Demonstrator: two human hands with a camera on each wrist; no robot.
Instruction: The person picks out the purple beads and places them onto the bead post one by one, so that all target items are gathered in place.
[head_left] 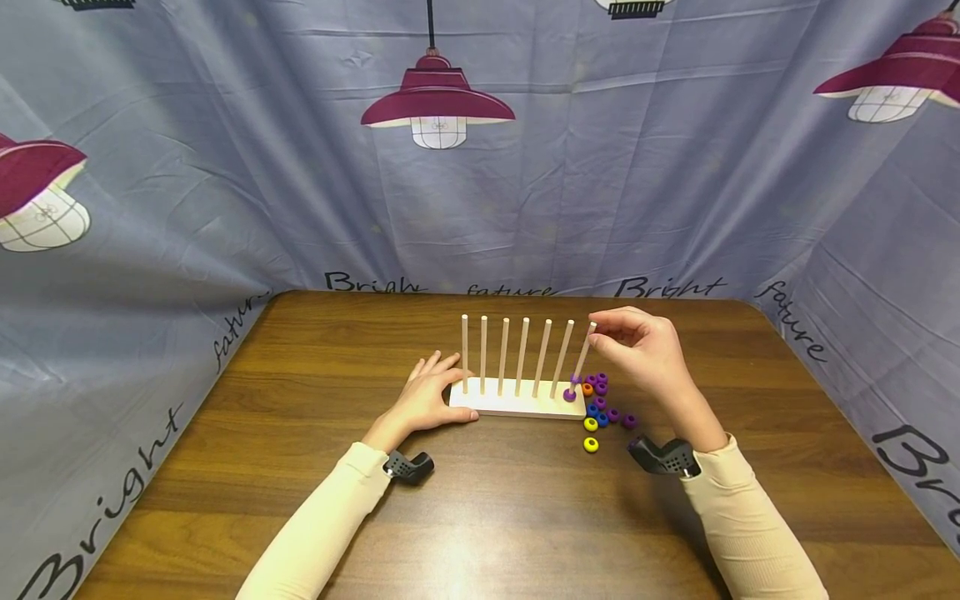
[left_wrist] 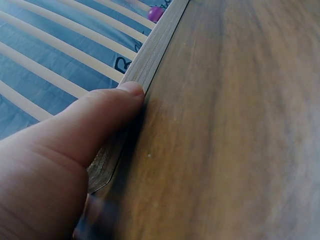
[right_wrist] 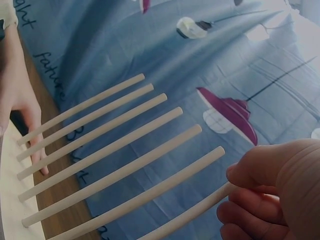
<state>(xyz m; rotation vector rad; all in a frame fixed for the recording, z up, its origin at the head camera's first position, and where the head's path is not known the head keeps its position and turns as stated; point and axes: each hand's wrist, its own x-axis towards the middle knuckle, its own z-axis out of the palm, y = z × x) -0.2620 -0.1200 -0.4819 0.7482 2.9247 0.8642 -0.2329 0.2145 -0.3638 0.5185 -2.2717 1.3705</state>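
A pale wooden base [head_left: 517, 405] carries a row of several upright pegs [head_left: 522, 358]. My left hand [head_left: 424, 395] braces its left end, thumb [left_wrist: 107, 112] along the front edge and other fingers behind. At the rightmost peg [head_left: 583, 354], my right hand [head_left: 637, 342] has thumb and fingertips on either side of the top; in the right wrist view, they hide the peg's tip. No bead shows between these fingers. One purple bead [head_left: 570, 396] sits low on this peg, with another purple bead [head_left: 576, 379] just above it.
Loose purple, blue, orange and yellow beads lie beside the base's right end, among them a yellow bead [head_left: 591, 445] nearest the front and a purple bead [head_left: 630, 422] farthest right. The wooden table [head_left: 480, 517] ends at a patterned curtain [head_left: 525, 208] behind.
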